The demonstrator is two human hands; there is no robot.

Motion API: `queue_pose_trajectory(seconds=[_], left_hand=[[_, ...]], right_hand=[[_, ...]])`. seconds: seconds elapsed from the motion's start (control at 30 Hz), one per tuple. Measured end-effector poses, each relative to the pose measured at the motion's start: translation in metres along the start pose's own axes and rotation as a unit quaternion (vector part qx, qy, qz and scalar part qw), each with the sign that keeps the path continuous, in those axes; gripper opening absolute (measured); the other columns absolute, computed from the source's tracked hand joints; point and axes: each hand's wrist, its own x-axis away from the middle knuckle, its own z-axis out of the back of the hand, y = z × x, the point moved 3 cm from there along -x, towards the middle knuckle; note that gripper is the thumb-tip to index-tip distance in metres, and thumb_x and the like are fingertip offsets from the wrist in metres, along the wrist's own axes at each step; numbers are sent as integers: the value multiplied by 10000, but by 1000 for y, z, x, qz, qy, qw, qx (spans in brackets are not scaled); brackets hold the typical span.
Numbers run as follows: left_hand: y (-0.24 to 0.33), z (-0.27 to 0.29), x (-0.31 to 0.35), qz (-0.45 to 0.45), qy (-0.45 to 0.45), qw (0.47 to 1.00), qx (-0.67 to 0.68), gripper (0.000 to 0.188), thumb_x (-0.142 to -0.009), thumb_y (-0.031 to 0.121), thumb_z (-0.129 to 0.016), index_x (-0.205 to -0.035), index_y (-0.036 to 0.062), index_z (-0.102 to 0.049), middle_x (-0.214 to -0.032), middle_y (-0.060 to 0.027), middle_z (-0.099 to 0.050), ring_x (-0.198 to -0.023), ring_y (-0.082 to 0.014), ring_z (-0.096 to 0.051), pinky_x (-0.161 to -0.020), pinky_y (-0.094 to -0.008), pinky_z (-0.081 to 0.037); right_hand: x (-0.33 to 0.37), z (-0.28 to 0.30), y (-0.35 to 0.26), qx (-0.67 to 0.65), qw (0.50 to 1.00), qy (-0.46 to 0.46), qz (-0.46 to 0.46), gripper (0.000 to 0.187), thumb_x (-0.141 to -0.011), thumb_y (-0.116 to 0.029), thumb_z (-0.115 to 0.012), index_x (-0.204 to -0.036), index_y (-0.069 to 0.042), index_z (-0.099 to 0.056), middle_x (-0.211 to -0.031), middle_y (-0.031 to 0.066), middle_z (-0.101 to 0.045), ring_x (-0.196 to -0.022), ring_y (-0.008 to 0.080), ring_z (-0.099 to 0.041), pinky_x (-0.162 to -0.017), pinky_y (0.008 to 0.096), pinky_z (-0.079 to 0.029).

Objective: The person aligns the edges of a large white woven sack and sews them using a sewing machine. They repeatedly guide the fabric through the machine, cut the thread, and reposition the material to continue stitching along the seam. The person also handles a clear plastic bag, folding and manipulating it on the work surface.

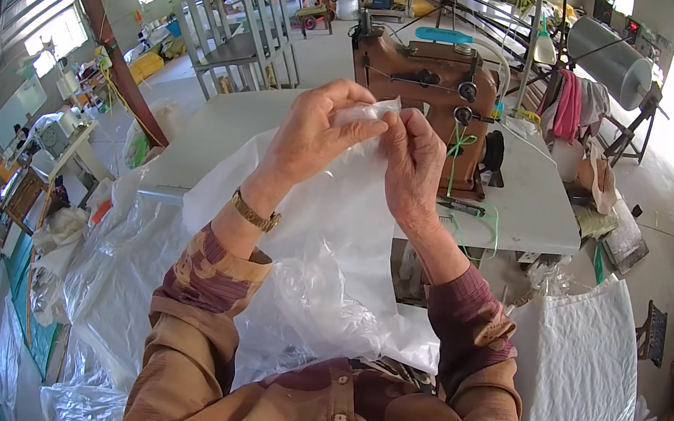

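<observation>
Both my hands are raised over the work table, pinching the gathered top edge of a translucent white plastic sheet [328,209]. My left hand [320,127], with a watch on its wrist, closes thumb and fingers on the edge. Close beside it, my right hand [415,157] grips the same edge with bent fingers. From there the sheet hangs down across the table's front edge to my lap. Just beyond my hands stands a brown sewing machine [419,68] with green thread [457,146] hanging from it. Whether the sheet is a bag I cannot tell.
The grey table [533,208] carries the machine and a small dark tool [461,205]. Clear plastic sheeting [121,273] heaps at the left; a white woven sack [578,367] lies at the right. A metal rack [240,43] and a slanted brown post [109,30] stand farther left.
</observation>
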Motion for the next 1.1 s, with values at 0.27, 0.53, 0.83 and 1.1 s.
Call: queue_pose_trajectory(seconds=[0.27, 0.53, 0.83, 1.1], left_hand=[[-19, 21, -10, 22, -46, 998, 32, 161, -931, 172, -730, -854, 35, -698, -771, 100, -597, -727, 8, -493, -654, -184, -387], [-6, 17, -18, 4, -63, 998, 4, 141, -926, 152, -733, -844, 42, -705, -769, 99, -581, -738, 7, -480, -667, -182, -380], [-9, 40, -19, 5, -1, 1000, 12, 114, -906, 154, -758, -874, 49, -726, -793, 81, -619, -761, -10, -522, -716, -180, -415], [3, 34, -20, -31, -15, 999, -15, 102, -893, 137, -765, -883, 39, -738, -806, 66, -638, -774, -27, -547, -744, -196, -435]], right_hand=[[64, 11, 21, -7, 993, 95, 65, 267, -1037, -216, -566, -1000, 37, -642, -848, 92, -677, -791, 126, -614, -713, 277, -500], [98, -20, 66, -79, 971, -67, -215, 392, -1023, -315, -590, -1254, 0, -623, -1062, 70, -709, -1044, 168, -647, -902, 323, -493], [95, -7, 22, -422, 891, 46, -162, 64, -992, -73, -587, -938, -48, -561, -948, 62, -661, -861, 145, -659, -782, 356, -561], [100, -10, 63, -83, 974, -32, -208, 333, -991, -282, -639, -1114, 24, -600, -934, 73, -651, -764, 131, -623, -712, 281, -505]])
